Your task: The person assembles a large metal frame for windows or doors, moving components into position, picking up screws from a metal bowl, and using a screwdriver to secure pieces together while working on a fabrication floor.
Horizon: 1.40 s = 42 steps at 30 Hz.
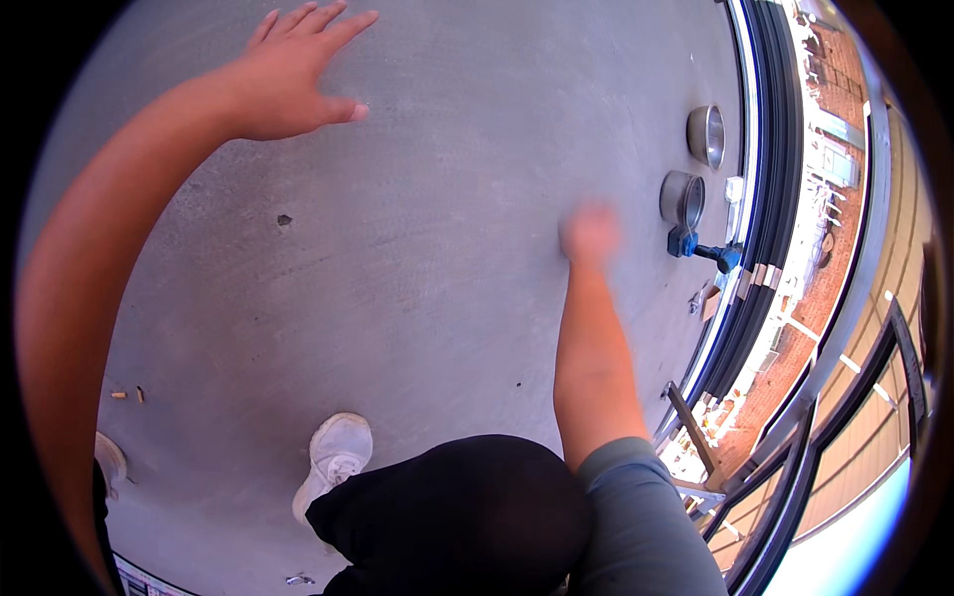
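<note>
My left hand (288,84) stretches out over the grey floor (447,129) at the upper left, its fingers spread with nothing in them. Right of the middle, my right hand (592,233) is smeared by motion. Its fingers seem drawn in, but whether it holds anything does not show. Left of the middle lies a small dark chip (285,220) on the floor, below my left hand. Farther right, past my right hand, stand a metal bowl (706,137) and a metal pot (682,199). A blue cordless power tool (708,250) lies beside the pot.
A dark sliding-door track (780,149) runs along the right, with brickwork (843,70) beyond it. A metal frame (696,437) leans at the lower right. My bent knee (477,507) and white shoe (340,452) are at the bottom. Small tan bits (119,394) lie at the left.
</note>
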{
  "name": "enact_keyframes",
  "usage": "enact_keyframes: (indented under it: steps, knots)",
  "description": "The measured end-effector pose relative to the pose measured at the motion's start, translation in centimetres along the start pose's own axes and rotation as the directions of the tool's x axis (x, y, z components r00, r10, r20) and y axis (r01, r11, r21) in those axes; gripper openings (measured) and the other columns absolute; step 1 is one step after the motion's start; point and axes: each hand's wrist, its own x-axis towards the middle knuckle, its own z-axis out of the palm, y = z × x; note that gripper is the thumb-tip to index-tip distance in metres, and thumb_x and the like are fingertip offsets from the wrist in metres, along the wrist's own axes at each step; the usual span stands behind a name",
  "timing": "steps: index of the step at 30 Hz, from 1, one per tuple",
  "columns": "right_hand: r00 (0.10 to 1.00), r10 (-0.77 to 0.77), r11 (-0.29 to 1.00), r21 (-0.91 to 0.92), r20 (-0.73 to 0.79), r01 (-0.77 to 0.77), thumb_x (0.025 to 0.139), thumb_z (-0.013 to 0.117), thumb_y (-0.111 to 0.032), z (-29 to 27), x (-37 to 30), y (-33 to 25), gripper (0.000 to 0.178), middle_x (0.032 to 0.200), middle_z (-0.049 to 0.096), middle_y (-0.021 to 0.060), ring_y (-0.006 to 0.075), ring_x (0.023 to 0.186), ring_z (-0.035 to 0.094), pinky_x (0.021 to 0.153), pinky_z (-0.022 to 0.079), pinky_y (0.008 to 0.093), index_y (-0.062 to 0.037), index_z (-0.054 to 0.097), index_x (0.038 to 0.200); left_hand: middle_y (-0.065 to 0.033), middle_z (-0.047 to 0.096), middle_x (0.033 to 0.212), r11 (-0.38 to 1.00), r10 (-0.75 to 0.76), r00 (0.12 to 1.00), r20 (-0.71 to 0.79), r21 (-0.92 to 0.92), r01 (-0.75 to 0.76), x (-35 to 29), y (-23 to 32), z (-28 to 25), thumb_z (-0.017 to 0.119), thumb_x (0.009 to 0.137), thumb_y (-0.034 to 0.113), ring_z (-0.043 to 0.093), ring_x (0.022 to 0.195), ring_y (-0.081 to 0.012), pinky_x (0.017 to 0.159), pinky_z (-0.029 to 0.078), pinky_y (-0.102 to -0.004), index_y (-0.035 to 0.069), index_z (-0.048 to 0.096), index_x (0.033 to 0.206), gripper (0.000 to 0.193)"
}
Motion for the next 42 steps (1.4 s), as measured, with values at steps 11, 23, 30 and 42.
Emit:
enact_keyframes:
  steps: [11, 23, 30, 42]
  knots:
    - [0.952, 0.307, 0.828, 0.491, 0.006, -0.271, 0.103, 0.047, -0.040, -10.4, -3.4, -6.6, 0.059, 0.156, 0.041, 0.0198, 0.0380, 0.145, 0.034, 0.123, 0.018, 0.0520, -0.0006, 0.049, 0.147, -0.0108, 0.012, 0.171, 0.990, -0.028, 0.990, 0.136, -0.135, 0.047, 9.3, 13.8, 2.3, 0.081, 0.083, 0.036, 0.004, 0.159, -0.0310, 0.128, 0.002, -0.0516, 0.026, 0.019, 0.164, 0.102]
    - [0.968, 0.251, 0.798, 0.567, -0.008, -0.203, 0.098, 0.057, -0.038, -10.7, -3.0, -6.2, 0.063, 0.156, 0.039, 0.0239, 0.0427, 0.145, 0.034, 0.119, 0.025, 0.0569, 0.0025, 0.048, 0.145, -0.0211, -0.019, 0.168, 0.976, -0.157, 0.920, 0.358, -0.086, 0.200, 21.2, 25.2, 6.0, 0.098, 0.054, 0.047, -0.019, 0.155, -0.0423, 0.124, -0.003, -0.0581, 0.020, -0.008, 0.164, 0.155]
    - [0.958, 0.280, 0.773, 0.578, 0.060, -0.262, 0.098, 0.055, -0.042, -11.4, -3.3, -5.9, 0.065, 0.154, 0.041, 0.0228, 0.0416, 0.143, 0.036, 0.120, 0.022, 0.0580, 0.0011, 0.048, 0.146, -0.0278, -0.030, 0.163, 0.979, -0.148, 0.878, 0.454, -0.058, 0.195, 22.0, 26.0, 5.6, 0.098, 0.054, 0.051, -0.030, 0.149, -0.0475, 0.121, -0.006, -0.0629, 0.014, -0.018, 0.161, 0.162]
    - [0.944, 0.311, 0.935, 0.215, -0.110, -0.283, 0.084, 0.076, -0.034, -10.1, 17.0, 15.3, 0.048, 0.128, 0.061, 0.0165, 0.0367, 0.128, 0.052, 0.115, 0.029, 0.0527, -0.0121, 0.067, 0.125, -0.0225, -0.027, 0.165, 0.990, -0.132, 0.936, 0.325, 0.000, 0.140, 21.8, 24.2, 9.0, 0.098, 0.052, 0.049, -0.024, 0.152, -0.0471, 0.121, -0.004, -0.0633, 0.018, -0.018, 0.162, 0.163]
